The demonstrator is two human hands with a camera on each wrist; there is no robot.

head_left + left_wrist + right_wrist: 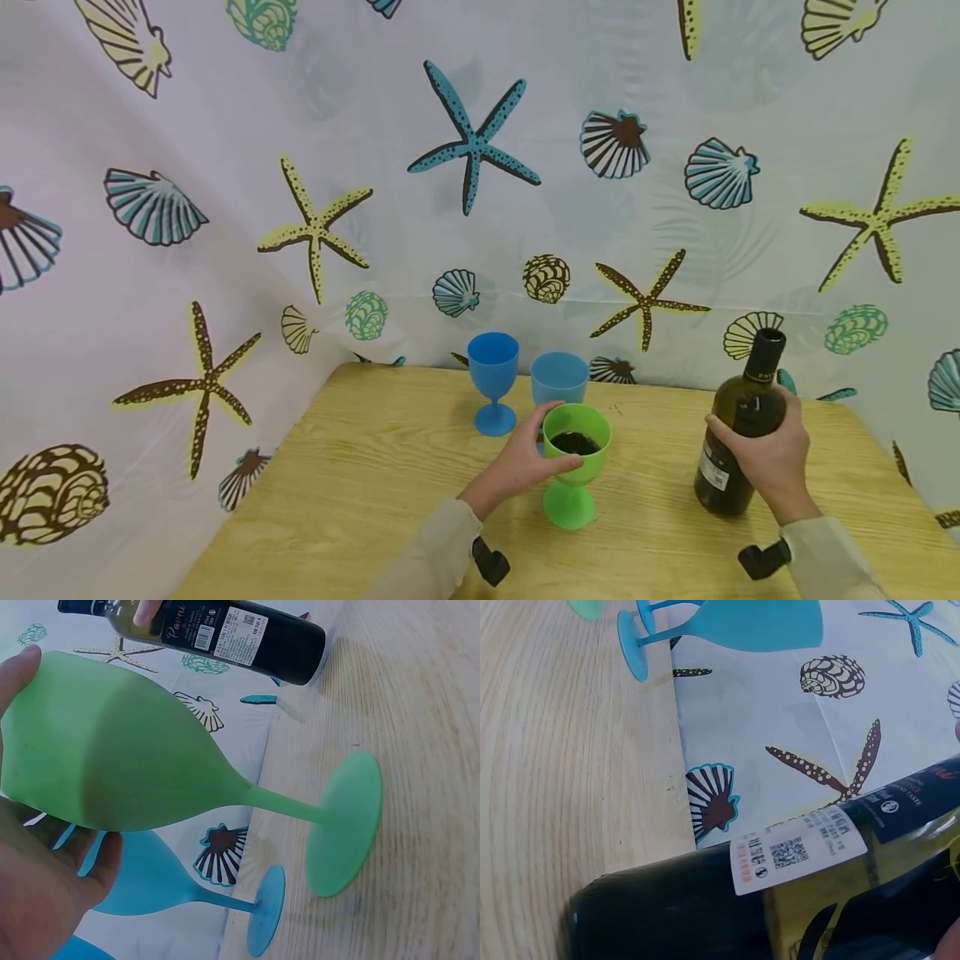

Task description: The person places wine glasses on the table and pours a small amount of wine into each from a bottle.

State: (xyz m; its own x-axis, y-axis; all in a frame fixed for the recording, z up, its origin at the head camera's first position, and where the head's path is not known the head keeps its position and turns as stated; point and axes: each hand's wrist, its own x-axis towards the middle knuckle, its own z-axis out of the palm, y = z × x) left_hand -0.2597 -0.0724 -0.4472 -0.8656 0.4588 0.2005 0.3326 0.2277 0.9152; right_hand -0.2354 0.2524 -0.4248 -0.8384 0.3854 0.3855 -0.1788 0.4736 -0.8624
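Near the tabletop's (360,467) far edge, left of its middle, the rear left goblet (493,367) stands beside the rear right goblet (559,375), the cloth (540,225) behind both. Before the rear right goblet is the front goblet (582,477), liquid (573,442) in its bowl, the left hand (525,461) around it. Right of all three, toward the right edge, is the bottle (744,412) in the right hand (776,454).

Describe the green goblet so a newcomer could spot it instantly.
Find the wooden table in the head view. Left of the dark bottle and in front of two blue goblets is the green goblet. Among the goblets, only it is green; dark liquid shows inside.
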